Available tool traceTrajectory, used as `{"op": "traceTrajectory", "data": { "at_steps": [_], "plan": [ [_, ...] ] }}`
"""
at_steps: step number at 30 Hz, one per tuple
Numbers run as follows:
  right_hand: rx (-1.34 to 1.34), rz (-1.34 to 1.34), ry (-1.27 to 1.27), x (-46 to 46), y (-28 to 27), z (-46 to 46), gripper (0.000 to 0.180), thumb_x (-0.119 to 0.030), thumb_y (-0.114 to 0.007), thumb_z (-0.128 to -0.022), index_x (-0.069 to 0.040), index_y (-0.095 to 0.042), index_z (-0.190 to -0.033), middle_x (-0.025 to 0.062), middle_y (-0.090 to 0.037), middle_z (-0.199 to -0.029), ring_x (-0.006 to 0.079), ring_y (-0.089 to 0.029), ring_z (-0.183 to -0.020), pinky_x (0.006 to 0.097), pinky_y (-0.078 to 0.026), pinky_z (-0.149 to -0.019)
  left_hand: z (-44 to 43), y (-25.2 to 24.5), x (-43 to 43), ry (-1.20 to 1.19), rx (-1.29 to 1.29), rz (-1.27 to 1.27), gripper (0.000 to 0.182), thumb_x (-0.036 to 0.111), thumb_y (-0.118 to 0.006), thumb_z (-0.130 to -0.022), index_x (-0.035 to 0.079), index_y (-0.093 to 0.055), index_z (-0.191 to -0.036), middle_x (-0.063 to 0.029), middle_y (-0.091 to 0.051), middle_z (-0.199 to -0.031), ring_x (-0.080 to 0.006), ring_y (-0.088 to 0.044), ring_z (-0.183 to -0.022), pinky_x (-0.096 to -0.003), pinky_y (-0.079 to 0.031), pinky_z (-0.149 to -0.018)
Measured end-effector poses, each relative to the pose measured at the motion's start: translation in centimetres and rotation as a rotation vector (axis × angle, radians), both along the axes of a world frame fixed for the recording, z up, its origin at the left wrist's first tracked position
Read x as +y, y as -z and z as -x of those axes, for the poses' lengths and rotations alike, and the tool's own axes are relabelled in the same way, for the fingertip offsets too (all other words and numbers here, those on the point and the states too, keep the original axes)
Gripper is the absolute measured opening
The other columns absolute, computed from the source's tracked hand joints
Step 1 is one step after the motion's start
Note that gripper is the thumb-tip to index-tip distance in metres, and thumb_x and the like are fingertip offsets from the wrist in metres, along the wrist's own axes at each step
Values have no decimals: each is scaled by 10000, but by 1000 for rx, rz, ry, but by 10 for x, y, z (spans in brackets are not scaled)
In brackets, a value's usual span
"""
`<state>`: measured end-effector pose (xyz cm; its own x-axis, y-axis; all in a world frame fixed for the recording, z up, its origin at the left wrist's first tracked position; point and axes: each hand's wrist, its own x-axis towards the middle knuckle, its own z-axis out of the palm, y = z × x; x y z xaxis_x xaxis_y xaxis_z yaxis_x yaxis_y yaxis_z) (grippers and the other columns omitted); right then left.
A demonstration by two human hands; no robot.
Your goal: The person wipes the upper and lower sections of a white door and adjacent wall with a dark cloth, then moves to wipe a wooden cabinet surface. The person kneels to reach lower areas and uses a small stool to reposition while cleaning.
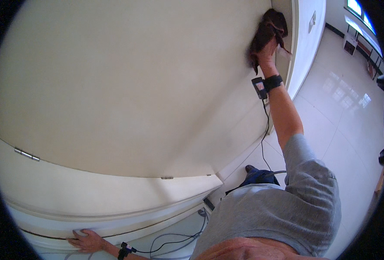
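My right hand (267, 52), at the top right, holds a dark cloth (264, 32) against the outer edge of a cream door panel (120, 87). The cloth is bunched and slightly blurred, and part of it covers my fingers. At the lower left my left hand (87, 241) rests with its fingers spread on the pale door frame (107, 229), with nothing seen in it. Metal hinges (27, 154) join the door to its frame. Each wrist wears a black strap with a small cabled device.
A pale tiled floor (328, 130) spreads to the right. A white panel with a fitting (312, 22) stands beyond the door edge. Near the far window (361, 13) are a framed item (350, 45) and a rack. Black cables (175, 242) hang near my left arm.
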<state>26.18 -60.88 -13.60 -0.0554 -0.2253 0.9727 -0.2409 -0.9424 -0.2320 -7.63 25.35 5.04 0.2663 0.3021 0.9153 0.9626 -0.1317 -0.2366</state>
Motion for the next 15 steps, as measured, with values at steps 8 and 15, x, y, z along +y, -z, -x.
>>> {"op": "traceTrajectory", "data": {
  "at_steps": [8,15],
  "plan": [
    [56,-144,-660,148,-2,37,378,-125,-558,-881,-42,-617,-1245,179,-625,-1261,383,-564,-1179,514,-398,-1076,-2,2,3,580,-107,-372,307,366,-639,-868,204,-664,-1128,-213,-545,-1400,-415,-510,-1294,-744,-233,-1106],
    [-33,-8,-463,147,-104,37,407,-123,-557,-883,26,-582,-1261,291,-515,-1352,521,-455,-1261,598,-325,-1111,-2,3,-2,613,-71,-459,236,359,-610,-881,188,-642,-1041,-222,-561,-1340,-413,-535,-1251,-749,-245,-1094]
  ]
}}
